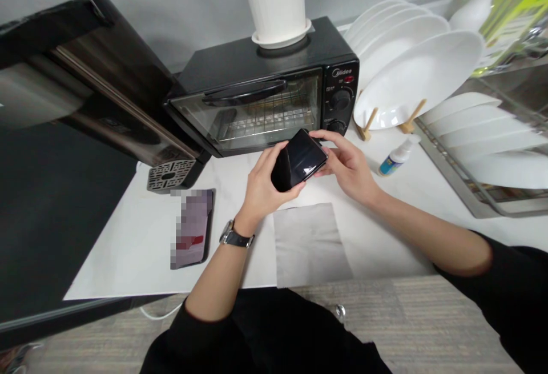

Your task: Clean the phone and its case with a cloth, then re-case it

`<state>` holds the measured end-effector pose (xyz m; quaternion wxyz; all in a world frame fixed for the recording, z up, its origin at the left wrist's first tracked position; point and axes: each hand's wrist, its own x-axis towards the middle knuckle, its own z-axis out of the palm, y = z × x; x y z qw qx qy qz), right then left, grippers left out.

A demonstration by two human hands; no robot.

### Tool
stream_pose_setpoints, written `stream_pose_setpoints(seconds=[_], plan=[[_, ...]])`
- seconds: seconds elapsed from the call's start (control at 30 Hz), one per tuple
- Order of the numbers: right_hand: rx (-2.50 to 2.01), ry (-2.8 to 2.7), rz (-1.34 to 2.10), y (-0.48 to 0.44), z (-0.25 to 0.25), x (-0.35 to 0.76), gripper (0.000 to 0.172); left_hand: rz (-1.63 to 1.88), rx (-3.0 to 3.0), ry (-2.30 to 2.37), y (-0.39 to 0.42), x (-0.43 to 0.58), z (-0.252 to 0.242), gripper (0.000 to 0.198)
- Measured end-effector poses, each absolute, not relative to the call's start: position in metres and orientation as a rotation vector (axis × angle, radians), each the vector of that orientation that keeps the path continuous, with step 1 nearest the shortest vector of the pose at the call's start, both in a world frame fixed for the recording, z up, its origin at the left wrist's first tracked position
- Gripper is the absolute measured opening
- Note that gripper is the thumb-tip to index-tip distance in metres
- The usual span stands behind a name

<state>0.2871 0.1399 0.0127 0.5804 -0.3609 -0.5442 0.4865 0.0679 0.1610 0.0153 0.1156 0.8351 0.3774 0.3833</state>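
A black smartphone (299,160) with a dark, glossy screen is held between my two hands above the counter, tilted. My left hand (261,183), with a watch on its wrist, wraps round the phone's left and lower edges. At the opposite end, the fingers and thumb of my right hand (345,163) grip the phone's right edge. Below them a grey cloth (310,242) lies flat at the counter's front edge. To the right of my right hand stands a small spray bottle (396,157) with a blue label. A second phone (194,228), partly pixelated, lies on the left.
A black toaster oven (265,100) stands behind my hands, with a white pot (278,3) on top. A tall dark machine with a drip tray (169,174) is at left. White plates (419,77) stand in wooden racks at right, beside a metal dish rack (475,202).
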Motion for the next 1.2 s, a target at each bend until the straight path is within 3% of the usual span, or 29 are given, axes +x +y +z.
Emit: stream_pose_setpoints(seconds=[0.17, 0.3, 0.47, 0.73, 0.93, 1.2], plan=[[-0.924, -1.172, 1.096, 0.145, 0.002, 0.284, 0.037, 1.175, 2.427, 1.086, 0.162, 0.066, 0.013, 0.077], [-1.003, -1.064, 1.066, 0.151, -0.009, 0.284, 0.036, 1.486, 2.139, 1.028, 0.164, 0.059, 0.012, 0.088], [-1.031, -1.055, 0.821, 0.15, -0.009, 0.288, 0.029, 1.78, 1.765, 0.939, 0.167, 0.05, 0.018, 0.071], [-0.894, -0.947, 0.702, 0.144, 0.003, 0.296, 0.017, 1.258, 2.034, 1.078, 0.181, 0.04, 0.012, 0.085], [-0.864, -0.929, 0.712, 0.143, 0.01, 0.3, 0.017, 0.818, 2.419, 0.973, 0.177, 0.047, 0.009, 0.076], [-0.901, -0.895, 0.997, 0.15, 0.004, 0.298, 0.019, 0.581, 2.48, 0.859, 0.178, 0.05, 0.0, 0.07]])
